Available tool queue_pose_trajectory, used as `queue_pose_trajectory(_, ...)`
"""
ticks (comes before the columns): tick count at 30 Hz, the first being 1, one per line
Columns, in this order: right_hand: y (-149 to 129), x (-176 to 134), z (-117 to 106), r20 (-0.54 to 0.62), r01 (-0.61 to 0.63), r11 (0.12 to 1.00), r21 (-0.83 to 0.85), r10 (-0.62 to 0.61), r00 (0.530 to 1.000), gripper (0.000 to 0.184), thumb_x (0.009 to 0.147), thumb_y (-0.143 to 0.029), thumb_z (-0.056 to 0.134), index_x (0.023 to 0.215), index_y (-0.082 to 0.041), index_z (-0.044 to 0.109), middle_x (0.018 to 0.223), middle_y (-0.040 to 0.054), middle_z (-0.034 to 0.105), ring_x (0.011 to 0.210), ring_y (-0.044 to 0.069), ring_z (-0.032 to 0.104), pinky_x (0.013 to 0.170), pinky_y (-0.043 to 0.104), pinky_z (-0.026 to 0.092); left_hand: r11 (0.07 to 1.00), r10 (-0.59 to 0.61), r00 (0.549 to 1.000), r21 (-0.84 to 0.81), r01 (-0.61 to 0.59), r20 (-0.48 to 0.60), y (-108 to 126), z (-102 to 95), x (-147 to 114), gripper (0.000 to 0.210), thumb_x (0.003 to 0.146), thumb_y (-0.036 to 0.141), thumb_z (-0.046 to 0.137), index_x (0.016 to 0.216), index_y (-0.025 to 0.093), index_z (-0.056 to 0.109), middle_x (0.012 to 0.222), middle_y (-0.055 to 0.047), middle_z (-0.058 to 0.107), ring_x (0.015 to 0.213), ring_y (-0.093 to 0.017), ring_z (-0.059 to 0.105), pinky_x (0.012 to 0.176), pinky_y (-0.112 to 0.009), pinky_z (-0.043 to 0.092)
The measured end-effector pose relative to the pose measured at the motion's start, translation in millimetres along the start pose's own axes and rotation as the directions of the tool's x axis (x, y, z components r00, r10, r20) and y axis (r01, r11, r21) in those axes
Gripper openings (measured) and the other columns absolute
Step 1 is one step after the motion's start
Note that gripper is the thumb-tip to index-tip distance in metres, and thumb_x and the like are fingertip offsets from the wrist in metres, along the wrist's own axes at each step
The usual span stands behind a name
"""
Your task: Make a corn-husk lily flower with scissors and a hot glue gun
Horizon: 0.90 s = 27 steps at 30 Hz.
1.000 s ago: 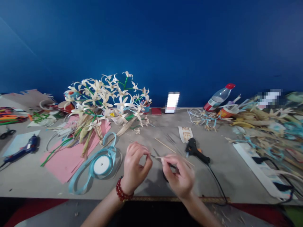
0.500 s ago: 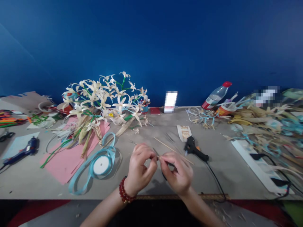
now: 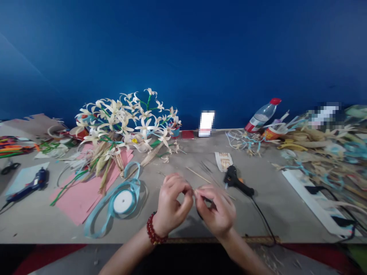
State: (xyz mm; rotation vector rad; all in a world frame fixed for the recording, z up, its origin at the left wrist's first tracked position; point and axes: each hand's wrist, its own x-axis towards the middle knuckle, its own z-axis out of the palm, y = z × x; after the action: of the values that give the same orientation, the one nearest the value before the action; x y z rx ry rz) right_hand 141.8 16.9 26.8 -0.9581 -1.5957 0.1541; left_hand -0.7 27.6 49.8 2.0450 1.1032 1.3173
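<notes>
My left hand (image 3: 175, 203), with a dark red bead bracelet (image 3: 155, 230) at its wrist, is closed in a pinch over the middle of the table. Almost touching it, my right hand (image 3: 216, 209) pinches as well, thumb against fingertips. Whatever lies between the fingertips is too small and too hidden to name. Just beyond the hands lie a thin light stick (image 3: 197, 174) and several dark thin wires (image 3: 207, 168). A black glue gun (image 3: 239, 182) rests to the right of my right hand.
Blue ribbon on a white spool (image 3: 123, 201) and pink paper (image 3: 76, 204) lie left, below white flowers (image 3: 145, 124). A blue glue gun (image 3: 37, 179) is further left. At right are a power strip (image 3: 304, 200), a bottle (image 3: 262, 115) and piled dried husks (image 3: 311, 139).
Both hands keep their pinch near each other and have shifted very slightly right. The objects on the table lie as before, with a small shift of the view.
</notes>
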Motion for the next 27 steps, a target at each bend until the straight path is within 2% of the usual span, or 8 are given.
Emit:
queue_pose_trajectory(3, 0.6, 1.7, -4.0, -0.001, 0.029, 1.000, -0.002, -0.029, 1.000, 0.019, 0.083, -0.005, 0.062, 0.089, -0.023, 0.065, 0.072, 0.0017, 0.070, 0.062, 0.015, 0.067, 0.061, 0.027, 0.056, 1.000, -0.026, 0.999, -0.011, 0.025, -0.046, -10.4, 2.2, -6.4, 0.016, 0.086, 0.010, 0.049, 0.074, 0.021, 0.052, 0.069, 0.000, 0.055, 0.071, -0.018, 0.053, 0.081, -0.036, 0.044)
queue_pose_trajectory(7, 3.4, 3.8, -9.4, -0.086, -0.012, 0.999, -0.041, 0.008, 0.996, 0.018, 0.083, -0.006, 0.063, 0.088, -0.023, 0.065, 0.071, 0.0023, 0.070, 0.063, 0.017, 0.067, 0.058, 0.027, 0.056, 0.993, -0.119, 0.985, -0.024, 0.117, -0.128, -23.2, -2.6, -15.5, 0.020, 0.089, 0.014, 0.046, 0.071, 0.021, 0.051, 0.068, -0.001, 0.054, 0.070, -0.018, 0.053, 0.074, -0.034, 0.044)
queue_pose_trajectory(12, 3.9, 2.7, -4.2, -0.024, 0.014, 1.000, -0.019, -0.015, 1.000, 0.019, 0.083, -0.005, 0.063, 0.088, -0.023, 0.064, 0.071, 0.0011, 0.069, 0.062, 0.016, 0.067, 0.060, 0.028, 0.056, 0.997, -0.041, 0.999, -0.067, 0.040, -0.014, -8.6, -4.2, -6.2, 0.010, 0.086, 0.018, 0.051, 0.088, 0.020, 0.060, 0.082, -0.004, 0.065, 0.082, -0.021, 0.060, 0.093, -0.043, 0.044)
queue_pose_trajectory(15, 2.5, 1.4, -1.0, -0.010, 0.019, 0.999, -0.028, -0.020, 1.000, 0.020, 0.083, -0.004, 0.063, 0.089, -0.023, 0.064, 0.072, 0.0011, 0.069, 0.063, 0.016, 0.067, 0.061, 0.028, 0.056, 0.999, 0.021, 1.000, -0.033, -0.021, -0.015, -1.2, 0.1, 2.2, 0.011, 0.084, 0.012, 0.053, 0.083, 0.021, 0.059, 0.075, -0.001, 0.065, 0.076, -0.018, 0.061, 0.100, -0.044, 0.041)
queue_pose_trajectory(19, 2.8, 1.2, -4.8, -0.016, 0.031, 0.999, -0.026, -0.031, 0.999, 0.021, 0.082, -0.003, 0.063, 0.089, -0.022, 0.064, 0.073, 0.0017, 0.069, 0.064, 0.015, 0.066, 0.062, 0.028, 0.055, 0.999, 0.032, 0.999, -0.002, -0.032, -0.038, -12.2, 2.5, -0.1, 0.017, 0.085, 0.008, 0.051, 0.077, 0.021, 0.057, 0.070, 0.001, 0.063, 0.073, -0.016, 0.059, 0.098, -0.043, 0.042)
queue_pose_trajectory(23, 4.0, 2.6, -10.3, -0.069, -0.003, 1.000, -0.026, 0.002, 0.998, 0.023, 0.080, -0.001, 0.064, 0.089, -0.022, 0.064, 0.072, 0.0018, 0.069, 0.065, 0.016, 0.067, 0.061, 0.027, 0.055, 0.997, -0.065, 0.992, 0.032, 0.069, -0.109, -25.5, -3.8, -6.9, 0.019, 0.088, 0.014, 0.048, 0.073, 0.021, 0.056, 0.069, -0.001, 0.060, 0.071, -0.018, 0.057, 0.089, -0.040, 0.047)
queue_pose_trajectory(25, 3.8, 3.3, -9.7, -0.057, -0.015, 1.000, -0.012, 0.015, 0.998, 0.022, 0.081, -0.002, 0.064, 0.088, -0.023, 0.064, 0.072, 0.0015, 0.069, 0.064, 0.016, 0.067, 0.060, 0.027, 0.054, 0.997, -0.083, 0.992, -0.011, 0.083, -0.091, -22.5, -7.4, -6.6, 0.017, 0.089, 0.017, 0.047, 0.077, 0.021, 0.058, 0.073, -0.003, 0.061, 0.074, -0.019, 0.058, 0.088, -0.041, 0.048)
queue_pose_trajectory(27, 2.9, 3.2, -6.9, -0.042, -0.013, 1.000, 0.001, 0.013, 0.999, 0.021, 0.082, -0.003, 0.063, 0.088, -0.023, 0.064, 0.072, 0.0009, 0.069, 0.063, 0.015, 0.066, 0.059, 0.027, 0.054, 0.999, -0.027, 0.999, -0.042, 0.026, -0.033, -14.8, -9.0, -3.9, 0.011, 0.088, 0.018, 0.050, 0.085, 0.020, 0.061, 0.079, -0.004, 0.065, 0.080, -0.020, 0.060, 0.093, -0.043, 0.046)
